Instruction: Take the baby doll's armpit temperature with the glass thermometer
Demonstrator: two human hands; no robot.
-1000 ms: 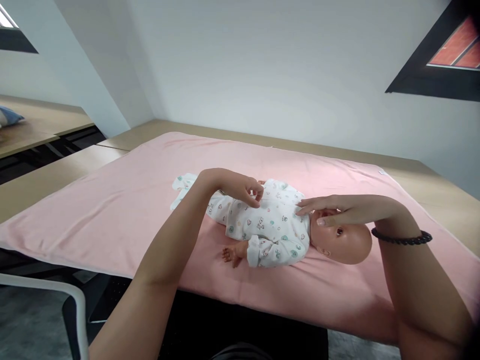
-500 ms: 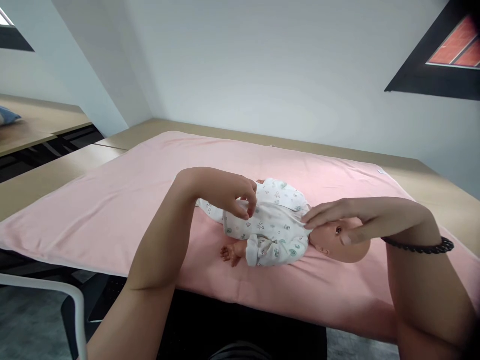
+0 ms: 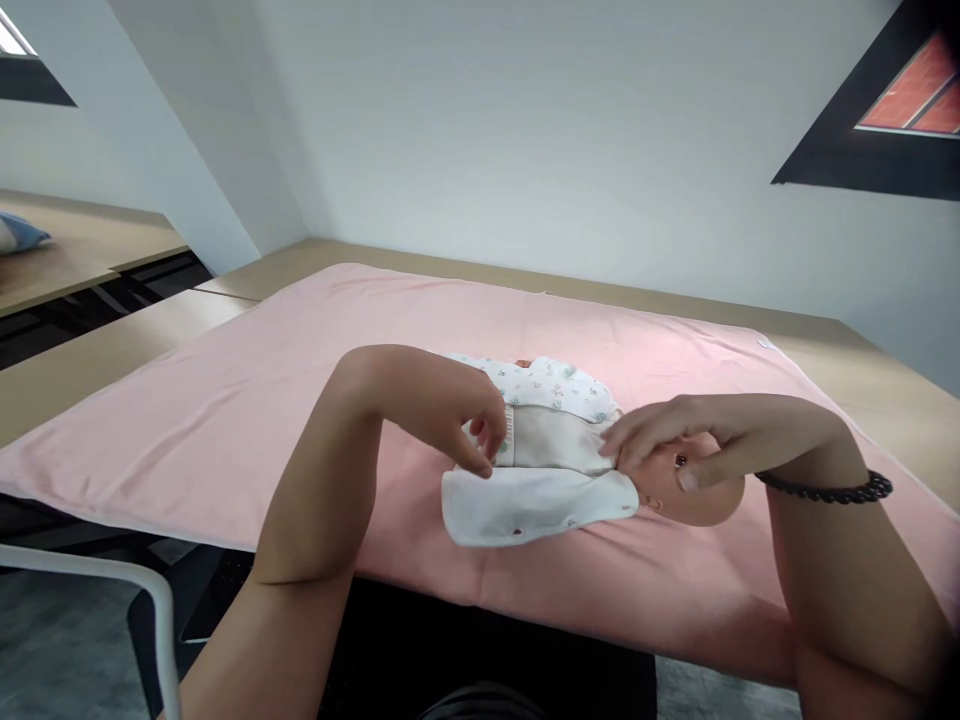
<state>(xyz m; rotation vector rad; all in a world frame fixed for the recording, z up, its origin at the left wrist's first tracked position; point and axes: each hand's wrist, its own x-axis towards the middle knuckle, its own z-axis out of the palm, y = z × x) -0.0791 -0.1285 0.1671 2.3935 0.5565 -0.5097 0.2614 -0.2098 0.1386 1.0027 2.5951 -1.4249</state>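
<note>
A baby doll (image 3: 705, 500) lies on its back on a pink blanket (image 3: 300, 350), its head to the right. Its white printed top (image 3: 532, 505) is spread open at the front, the near flap folded down over the near arm, with a plain pale layer (image 3: 551, 438) bared on the chest. My left hand (image 3: 457, 410) is over the doll's waist, fingers curled and apart, nothing seen between them. My right hand (image 3: 697, 435) is at the doll's neck and face, fingertips touching the collar, thumb apart from the fingers.
Wooden tables (image 3: 889, 370) show around the blanket, against a white wall. A white metal chair frame (image 3: 112, 570) is at the lower left. A blue and white item (image 3: 22, 235) lies on the far left table.
The near front flap of the top has opened toward me, baring the pale layer and covering the near arm. My left hand has moved slightly down and left; my right hand barely moved.
</note>
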